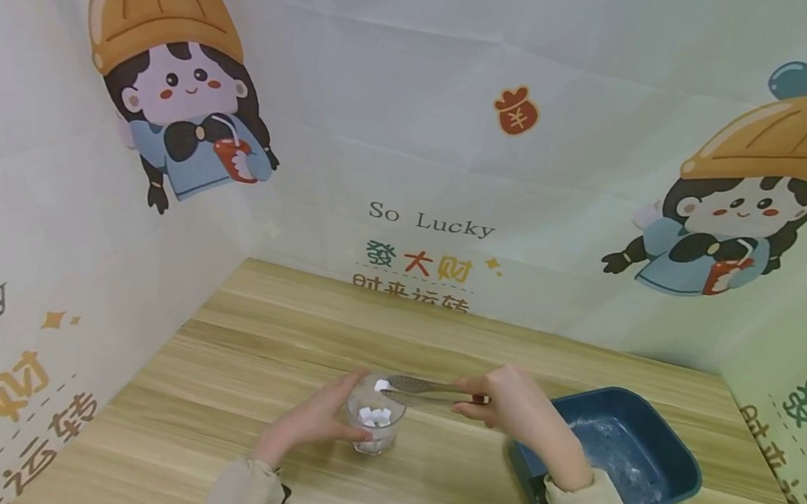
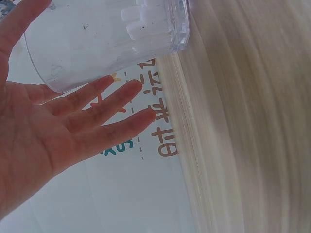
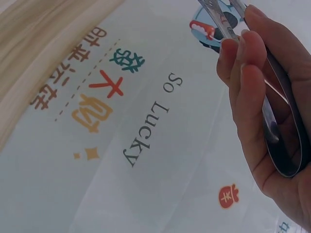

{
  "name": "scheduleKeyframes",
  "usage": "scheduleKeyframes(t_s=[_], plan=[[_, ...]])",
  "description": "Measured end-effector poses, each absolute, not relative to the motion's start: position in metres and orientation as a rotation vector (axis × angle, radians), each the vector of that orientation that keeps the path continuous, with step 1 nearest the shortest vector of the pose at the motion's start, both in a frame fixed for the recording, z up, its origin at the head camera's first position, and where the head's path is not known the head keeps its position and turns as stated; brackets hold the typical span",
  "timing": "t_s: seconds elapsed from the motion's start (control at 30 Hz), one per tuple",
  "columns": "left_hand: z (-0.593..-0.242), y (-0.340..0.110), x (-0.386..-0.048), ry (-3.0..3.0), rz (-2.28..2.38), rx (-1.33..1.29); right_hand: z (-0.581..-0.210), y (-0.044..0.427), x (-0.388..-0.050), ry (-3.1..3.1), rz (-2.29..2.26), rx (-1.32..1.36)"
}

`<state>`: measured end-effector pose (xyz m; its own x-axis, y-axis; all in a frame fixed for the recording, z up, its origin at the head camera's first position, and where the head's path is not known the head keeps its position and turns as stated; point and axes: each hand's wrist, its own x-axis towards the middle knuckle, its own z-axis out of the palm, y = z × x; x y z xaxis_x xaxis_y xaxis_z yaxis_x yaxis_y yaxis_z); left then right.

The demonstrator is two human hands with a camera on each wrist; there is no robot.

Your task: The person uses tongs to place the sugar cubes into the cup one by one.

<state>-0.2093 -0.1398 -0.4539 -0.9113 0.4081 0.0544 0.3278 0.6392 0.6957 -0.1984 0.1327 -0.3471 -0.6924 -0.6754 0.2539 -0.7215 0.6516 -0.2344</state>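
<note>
My left hand [image 1: 318, 422] is around a clear cup [image 1: 371, 443] on the table, thumb on the near side and fingers on the far side. In the left wrist view, the middle, ring and little fingers spread out fairly straight beside the cup wall. Several small white cubes [image 1: 374, 416] lie inside it. My right hand [image 1: 516, 409] grips metal tongs [image 1: 425, 387], whose bent end rests near the palm in the right wrist view. At the tongs' tips, over the cup's opening, is a white cube [image 1: 382, 385].
A dark blue square pan [image 1: 674, 479] stands on the right of the wooden table [image 1: 275, 312], with whitish marks on its bottom and partly hidden by my right forearm. A printed cloth [image 1: 360, 112] with cartoon figures surrounds the table's back and sides.
</note>
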Motion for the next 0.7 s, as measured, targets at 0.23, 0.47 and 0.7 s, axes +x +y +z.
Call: scheduleKeyframes(t_s=[0.23, 0.47, 0.7], plan=[[-0.4545, -0.1398, -0.2101, 2.747, 1.136, 0.631, -0.3489, 0.1283, -0.1983, -2.750, 0.535, 1.169], [-0.4537, -0.1392, -0.2095, 2.746, 1.138, 0.642, -0.3519, 0.1278, -0.2002, -2.731, 0.513, 1.156], [-0.4526, -0.1389, -0.2094, 2.746, 1.154, 0.640, -0.3516, 0.1293, -0.1997, -2.745, 0.545, 1.141]])
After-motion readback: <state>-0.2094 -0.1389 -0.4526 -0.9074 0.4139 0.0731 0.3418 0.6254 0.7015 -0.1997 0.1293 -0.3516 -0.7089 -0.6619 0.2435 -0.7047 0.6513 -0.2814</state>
